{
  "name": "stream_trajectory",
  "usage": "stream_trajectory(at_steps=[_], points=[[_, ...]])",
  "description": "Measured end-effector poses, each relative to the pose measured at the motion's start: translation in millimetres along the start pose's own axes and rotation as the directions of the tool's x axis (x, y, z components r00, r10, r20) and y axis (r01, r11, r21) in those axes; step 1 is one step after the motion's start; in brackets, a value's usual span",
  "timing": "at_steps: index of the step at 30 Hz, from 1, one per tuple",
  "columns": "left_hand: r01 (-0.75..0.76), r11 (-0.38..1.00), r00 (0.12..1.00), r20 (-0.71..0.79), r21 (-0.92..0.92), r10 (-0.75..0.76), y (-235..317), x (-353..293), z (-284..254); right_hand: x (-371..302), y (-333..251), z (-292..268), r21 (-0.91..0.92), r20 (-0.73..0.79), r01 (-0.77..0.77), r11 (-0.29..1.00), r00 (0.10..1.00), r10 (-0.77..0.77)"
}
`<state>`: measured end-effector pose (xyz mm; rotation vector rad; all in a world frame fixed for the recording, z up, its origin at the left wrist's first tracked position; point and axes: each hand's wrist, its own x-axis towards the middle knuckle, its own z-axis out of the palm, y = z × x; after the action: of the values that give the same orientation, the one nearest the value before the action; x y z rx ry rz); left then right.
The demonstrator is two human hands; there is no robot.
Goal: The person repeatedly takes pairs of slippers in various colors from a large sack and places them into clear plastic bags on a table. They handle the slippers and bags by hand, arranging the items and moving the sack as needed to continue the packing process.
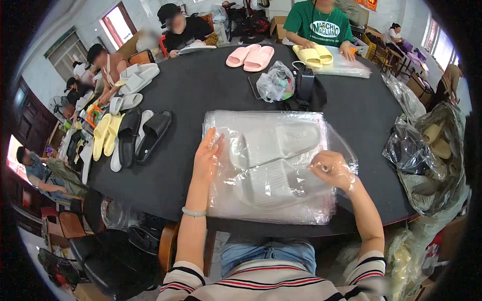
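Head view shows gray slippers [263, 144] in a clear bag [346, 143] atop stacked sleeves [221, 203], left hand [205, 159] spread beside them, right hand [332, 170] seemingly pinching the bag; bagging looks underway, next needing its mouth closed.

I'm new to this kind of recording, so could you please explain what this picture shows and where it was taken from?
There is no machine: these are a person's own bare hands, seen by a wide fisheye camera on their head, hence the bent edges. On the black, curved-edged table lie open-toed pink slippers, black slippers and a flat stack of clear plastic bags. Over the stack, a pair of light grey ribbed slippers shows through clear plastic film. The left hand rests at the stack's left edge; the right hand curls by the slippers' right end, its exact grip unclear.
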<state>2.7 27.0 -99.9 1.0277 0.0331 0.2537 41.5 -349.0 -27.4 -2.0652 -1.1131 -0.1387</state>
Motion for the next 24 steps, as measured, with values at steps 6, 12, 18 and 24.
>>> stream_trajectory(at_steps=[6, 12, 18, 24], points=[[-0.008, 0.999, 0.999, -0.031, 0.050, 0.010, 1.5, -2.3, 7.3, -73.5, 49.1, -25.3, 0.554, -0.141, -0.224, 0.802, 0.924, 0.356], [-0.015, 0.998, 0.998, -0.056, 0.064, 0.018, 4.4, -1.3, 10.5, -93.9, 65.2, -43.0, 0.522, -0.346, -0.102, 0.847, 0.882, 0.320], [0.091, 0.964, 0.994, 0.031, 0.249, -0.102, 24.3, 7.3, 13.5, -82.5, 70.5, -49.9, -0.027, 0.018, -0.217, 0.976, 0.976, 0.217], [-0.163, 0.444, 0.987, 0.142, 0.881, 0.080, 37.8, 20.8, 1.8, -49.5, 64.6, -46.8, -0.240, 0.010, -0.062, 0.969, 0.998, 0.066]])
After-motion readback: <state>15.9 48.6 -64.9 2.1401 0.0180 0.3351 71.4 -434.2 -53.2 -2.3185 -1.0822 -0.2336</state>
